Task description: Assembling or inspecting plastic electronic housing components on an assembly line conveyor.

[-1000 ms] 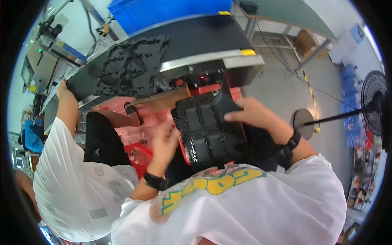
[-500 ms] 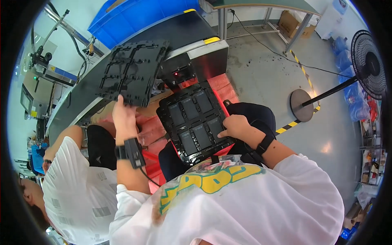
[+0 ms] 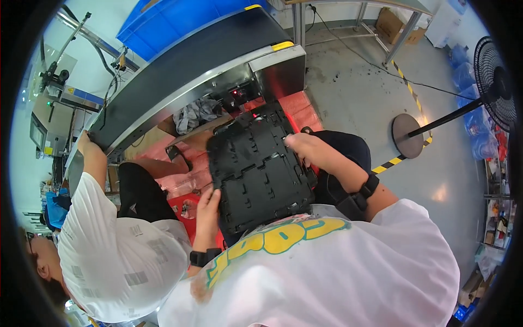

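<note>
A black plastic tray with moulded ridges lies across my lap, over the place where the filled tray was. It hides the flat dark rectangular pieces from view. At its left edge, near the lower corner, my left hand grips the rim, thumb and fingers closed on it. My right hand is at the upper right edge, its fingers bent around the tray's side. Part of that grip is hidden by the hand itself. A dark band with a small box sits on each of my wrists.
Ahead runs a black conveyor belt with a metal frame, and a blue bin stands behind it. At my left sits a co-worker, one hand at the belt. A standing fan and striped floor tape are to the right.
The tray in my left hand has come from above the conveyor down onto the filled tray in my lap. My right hand has shifted up along the right edge. The co-worker's arm has reached forward.
</note>
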Tool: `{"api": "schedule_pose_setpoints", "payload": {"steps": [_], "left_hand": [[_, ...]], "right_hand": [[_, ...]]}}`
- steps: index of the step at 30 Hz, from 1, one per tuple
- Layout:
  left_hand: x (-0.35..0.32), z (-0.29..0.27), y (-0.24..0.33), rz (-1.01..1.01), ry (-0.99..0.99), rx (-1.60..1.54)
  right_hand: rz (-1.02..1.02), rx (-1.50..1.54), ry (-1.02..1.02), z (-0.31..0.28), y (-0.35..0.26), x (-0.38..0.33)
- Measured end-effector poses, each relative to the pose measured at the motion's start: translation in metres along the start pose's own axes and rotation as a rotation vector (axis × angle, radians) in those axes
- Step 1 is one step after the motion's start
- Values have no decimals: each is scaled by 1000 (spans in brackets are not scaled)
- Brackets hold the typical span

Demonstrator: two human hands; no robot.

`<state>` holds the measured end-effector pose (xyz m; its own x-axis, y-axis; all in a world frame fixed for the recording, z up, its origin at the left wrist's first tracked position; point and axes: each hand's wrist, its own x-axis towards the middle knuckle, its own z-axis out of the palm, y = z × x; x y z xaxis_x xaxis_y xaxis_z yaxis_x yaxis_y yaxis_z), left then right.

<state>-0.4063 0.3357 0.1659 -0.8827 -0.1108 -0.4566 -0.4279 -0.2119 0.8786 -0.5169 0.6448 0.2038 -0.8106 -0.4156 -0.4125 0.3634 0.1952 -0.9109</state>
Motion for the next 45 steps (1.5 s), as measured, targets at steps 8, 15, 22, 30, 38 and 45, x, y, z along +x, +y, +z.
{"api": "schedule_pose_setpoints", "payload": {"steps": [8, 15, 22, 30, 38, 45], "left_hand": [[41, 29, -30, 2, -33, 175], [47, 28, -58, -111, 46, 140], [44, 45, -12, -279, 71, 231], [29, 30, -18, -178, -219, 34], [22, 25, -42, -180, -255, 32], [24, 30, -54, -112, -146, 28]], "right_hand": [[-7, -362, 401, -8, 80, 51], [-171, -423, 423, 15, 82, 38], [-131, -302, 450, 22, 101, 46], [-130, -195, 336, 30, 94, 23], [-143, -261, 411, 32, 104, -1], [-122, -386, 414, 27, 101, 23]]}}
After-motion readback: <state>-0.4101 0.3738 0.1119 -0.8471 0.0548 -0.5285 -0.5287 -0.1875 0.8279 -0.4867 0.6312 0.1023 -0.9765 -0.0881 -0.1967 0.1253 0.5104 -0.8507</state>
